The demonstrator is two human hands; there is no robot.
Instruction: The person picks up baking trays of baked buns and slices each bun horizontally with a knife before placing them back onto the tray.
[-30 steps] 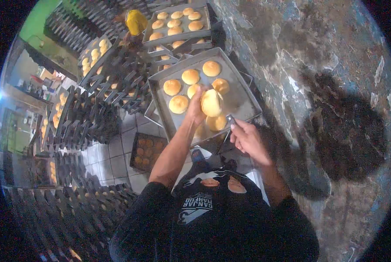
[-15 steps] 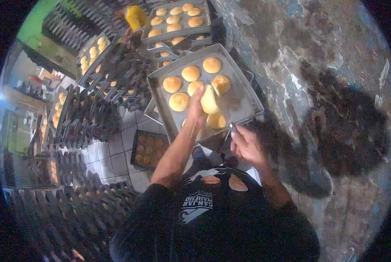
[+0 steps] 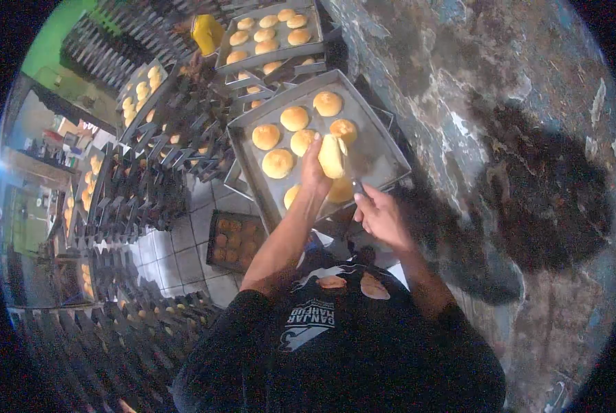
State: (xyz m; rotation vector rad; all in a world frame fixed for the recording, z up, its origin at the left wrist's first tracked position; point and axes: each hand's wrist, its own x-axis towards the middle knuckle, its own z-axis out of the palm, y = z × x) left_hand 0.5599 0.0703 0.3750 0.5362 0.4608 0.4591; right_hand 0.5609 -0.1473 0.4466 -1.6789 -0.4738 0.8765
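Observation:
My left hand (image 3: 314, 173) is closed on a pale-sided bun (image 3: 332, 157), tilted on edge above the metal tray (image 3: 383, 155). A dark line near the bun's upper right edge looks like a slit. Close to it on the right, my right hand (image 3: 382, 217) grips the dark handle of a knife (image 3: 360, 187); I cannot make out the blade clearly. Several golden round buns (image 3: 277, 163) lie on the tray, and one below the held bun is partly hidden by it.
Stacked trays of buns (image 3: 266, 31) stand beyond, with a yellow container (image 3: 207, 34) beside them. More stacks (image 3: 125, 186) fill the left. A dark tray of buns (image 3: 235, 241) is low over the tiled floor (image 3: 177, 255). A stained, peeling wall (image 3: 473, 124) borders the right side.
My right hand with the knife has shifted a little left and up, nearer the held bun. The bun has turned slightly in my left hand. The whole view has shifted slightly.

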